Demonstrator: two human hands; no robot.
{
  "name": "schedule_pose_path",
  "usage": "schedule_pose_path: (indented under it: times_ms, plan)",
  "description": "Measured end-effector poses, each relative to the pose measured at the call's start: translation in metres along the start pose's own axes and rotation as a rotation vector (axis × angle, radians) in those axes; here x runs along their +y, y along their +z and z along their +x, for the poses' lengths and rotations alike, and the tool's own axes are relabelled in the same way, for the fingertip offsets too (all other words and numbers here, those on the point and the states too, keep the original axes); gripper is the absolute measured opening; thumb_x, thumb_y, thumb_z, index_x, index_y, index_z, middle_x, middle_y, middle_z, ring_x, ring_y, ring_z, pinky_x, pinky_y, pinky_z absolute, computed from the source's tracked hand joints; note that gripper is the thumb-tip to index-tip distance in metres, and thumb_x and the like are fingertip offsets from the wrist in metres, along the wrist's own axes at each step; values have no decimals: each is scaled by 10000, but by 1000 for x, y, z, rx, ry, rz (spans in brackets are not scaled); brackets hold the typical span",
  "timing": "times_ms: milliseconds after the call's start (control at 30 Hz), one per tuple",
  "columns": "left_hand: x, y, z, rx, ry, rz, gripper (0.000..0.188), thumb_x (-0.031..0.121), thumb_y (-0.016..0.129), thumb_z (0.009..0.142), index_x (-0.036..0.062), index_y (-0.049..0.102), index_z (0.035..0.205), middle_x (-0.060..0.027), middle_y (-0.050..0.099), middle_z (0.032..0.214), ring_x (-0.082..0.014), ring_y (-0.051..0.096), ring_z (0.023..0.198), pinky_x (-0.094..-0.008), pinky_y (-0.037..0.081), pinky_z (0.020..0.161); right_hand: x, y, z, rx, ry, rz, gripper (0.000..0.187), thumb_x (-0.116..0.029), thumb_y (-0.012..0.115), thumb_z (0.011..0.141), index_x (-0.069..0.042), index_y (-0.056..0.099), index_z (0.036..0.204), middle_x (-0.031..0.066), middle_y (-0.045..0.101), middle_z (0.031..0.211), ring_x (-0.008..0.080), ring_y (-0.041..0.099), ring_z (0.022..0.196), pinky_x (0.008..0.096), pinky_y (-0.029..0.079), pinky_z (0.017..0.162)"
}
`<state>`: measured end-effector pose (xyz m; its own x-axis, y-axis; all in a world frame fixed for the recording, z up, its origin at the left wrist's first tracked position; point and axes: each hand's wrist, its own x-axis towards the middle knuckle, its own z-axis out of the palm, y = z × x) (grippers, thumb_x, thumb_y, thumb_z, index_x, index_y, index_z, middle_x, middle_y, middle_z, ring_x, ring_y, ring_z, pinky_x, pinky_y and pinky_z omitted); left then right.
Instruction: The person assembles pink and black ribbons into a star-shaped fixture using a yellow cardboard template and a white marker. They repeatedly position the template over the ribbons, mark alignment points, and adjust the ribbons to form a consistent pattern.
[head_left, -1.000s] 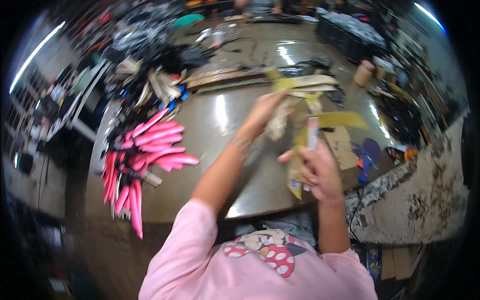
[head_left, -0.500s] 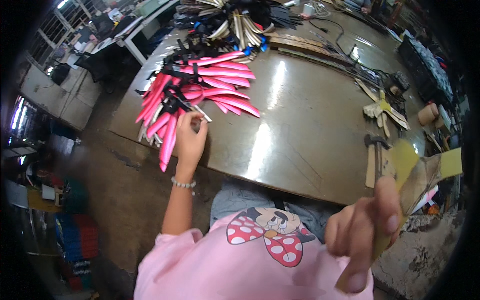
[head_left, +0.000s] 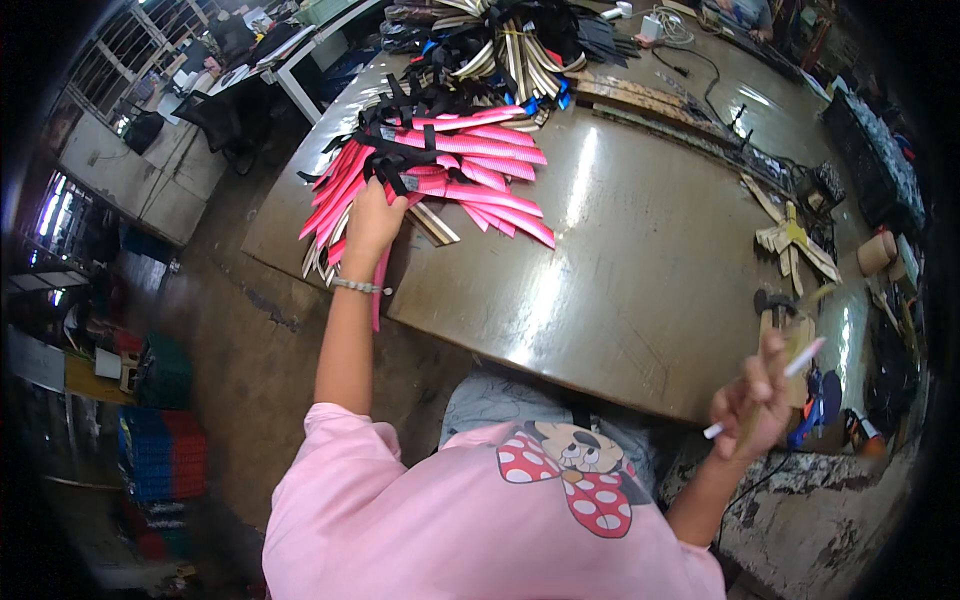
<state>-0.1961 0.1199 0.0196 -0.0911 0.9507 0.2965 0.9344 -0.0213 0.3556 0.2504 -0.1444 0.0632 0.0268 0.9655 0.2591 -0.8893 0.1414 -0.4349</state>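
My left hand [head_left: 374, 222] reaches into a pile of pink webbing straps [head_left: 490, 172] with black ends, at the left of the table. Its fingers close on a pink strap at the black pieces, though the fingertips are partly hidden. One pink strap [head_left: 377, 312] hangs over the table's edge below the wrist. Beside the hand lies a cream-and-black striped strap [head_left: 434, 224]. At the right, near the table's front corner, my right hand [head_left: 750, 408] is closed round a slim white, pink-ended stick [head_left: 806, 357] like a pen and a yellowish strip, both blurred.
More striped straps [head_left: 512, 62] are heaped at the far left of the table [head_left: 640, 270]. Long wooden bars [head_left: 640, 100] and cables lie behind. At the right are a yellow-taped bundle of strips [head_left: 792, 236], a hammer [head_left: 775, 303] and a brown roll [head_left: 876, 253].
My left hand has moved up and farther into the pink straps, its grip closing there. My right hand has dropped away from close up toward the table corner, still holding the yellowish strip.
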Motion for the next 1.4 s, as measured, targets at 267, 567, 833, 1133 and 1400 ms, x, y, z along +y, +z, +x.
schedule_pose_path:
  times_ms: [267,567,833,1133,1400]
  plan:
    - [41,-89,97,-173,295,-431,617,225,868,751,14,576,1252,-91,667,1165,-178,617,1020,-339,494,938,28,-103,-12,418,177,-1,258,-230,327,1103,-66,458,1252,133,606,918,42,317,354,200,288,309]
    - [-19,-22,66,157,-6,62,1198,519,916,605,-20,337,1505,-265,552,1337,-385,521,1265,-415,376,1110,30,-94,-14,464,197,2,235,-229,357,1097,-67,468,1225,134,600,856,26,295,334,187,285,296]
    - [33,19,-34,132,144,120,484,375,780,809,81,656,1173,-154,657,1103,-344,579,1070,-505,423,951,30,-86,-6,469,279,-88,216,-217,374,1089,-64,467,1208,132,616,822,26,307,334,187,310,299]
    - [67,-1,-5,-234,365,-557,172,93,731,895,-19,624,969,-119,707,909,-163,641,700,-325,510,637,36,-84,-14,498,152,-253,240,-179,395,1068,-44,462,1255,142,632,830,30,303,341,186,314,316]
    - [0,-43,105,120,301,16,1062,646,827,642,112,413,1461,-305,512,1370,-408,497,1298,-501,409,1050,38,-33,0,580,290,-425,302,-180,482,1038,-25,453,1295,103,602,776,32,374,411,183,353,389]
